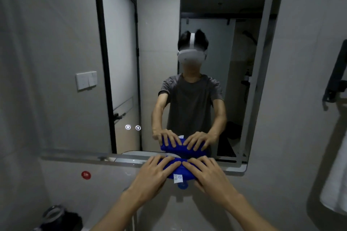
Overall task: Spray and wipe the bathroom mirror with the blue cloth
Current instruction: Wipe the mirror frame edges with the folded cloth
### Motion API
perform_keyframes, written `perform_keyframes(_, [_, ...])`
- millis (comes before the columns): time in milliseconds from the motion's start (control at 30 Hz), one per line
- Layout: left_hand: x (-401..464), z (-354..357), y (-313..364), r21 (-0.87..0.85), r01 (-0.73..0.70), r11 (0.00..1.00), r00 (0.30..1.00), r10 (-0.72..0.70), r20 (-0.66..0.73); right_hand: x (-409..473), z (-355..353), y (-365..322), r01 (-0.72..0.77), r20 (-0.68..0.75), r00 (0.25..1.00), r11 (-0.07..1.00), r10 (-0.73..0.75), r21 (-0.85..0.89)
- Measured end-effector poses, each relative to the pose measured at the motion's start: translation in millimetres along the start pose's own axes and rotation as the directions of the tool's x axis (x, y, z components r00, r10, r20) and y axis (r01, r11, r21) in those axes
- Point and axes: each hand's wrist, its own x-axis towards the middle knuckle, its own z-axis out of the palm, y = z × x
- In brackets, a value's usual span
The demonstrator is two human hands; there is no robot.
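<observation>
Blue cloth [178, 171] sits bunched against the bottom edge of the bathroom mirror [159, 62], pressed there by both hands. Left hand [154, 176] lies flat on the cloth's left side, fingers spread and pointing up and inward; right hand [208, 174] mirrors it on the right side, fingers likewise splayed, the two sets of fingertips nearly meeting over the middle of the cloth. A small white label [178, 178] hangs from the cloth's lower edge between the wrists. In the glass the person's reflection shows the same pose, arms stretched forward, grey T-shirt, white headset. Two small lit icons [133, 127] glow on the mirror to the left of the hands. On the grey wall below the mirror's left part is a red round sticker [86, 175]. A white wall switch [86, 80] shows in the reflection, beside a black-framed door.
</observation>
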Motion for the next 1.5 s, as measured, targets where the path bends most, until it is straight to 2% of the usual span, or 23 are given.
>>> perform_keyframes(233, [16, -79, -59, 0.051, -0.066, 0.996, 0.983, 0.074, -0.170, 65, -77, -2, 0.010, -0.115, 0.993, 0.993, -0.023, -0.116])
perform_keyframes(533, [65, -193, -152, 0.180, -0.136, 0.974, 0.928, 0.189, -0.321, 171, -168, 12, -0.065, -0.273, 0.962, 0.948, -0.023, -0.310])
perform_keyframes(733, [121, -273, -188, 0.315, -0.045, 0.948, 0.874, 0.190, -0.447, 242, -251, 50, -0.119, -0.346, 0.937, 0.893, -0.043, -0.433])
perform_keyframes(1033, [199, -358, -233, 0.439, 0.071, 0.896, 0.813, 0.203, -0.545, 322, -340, 96, -0.230, -0.465, 0.885, 0.859, -0.011, -0.458])
perform_keyframes(1500, [290, -442, -259, 0.457, 0.214, 0.863, 0.731, 0.169, -0.661, 398, -416, 142, -0.429, -0.644, 0.763, 0.786, 0.051, -0.445])
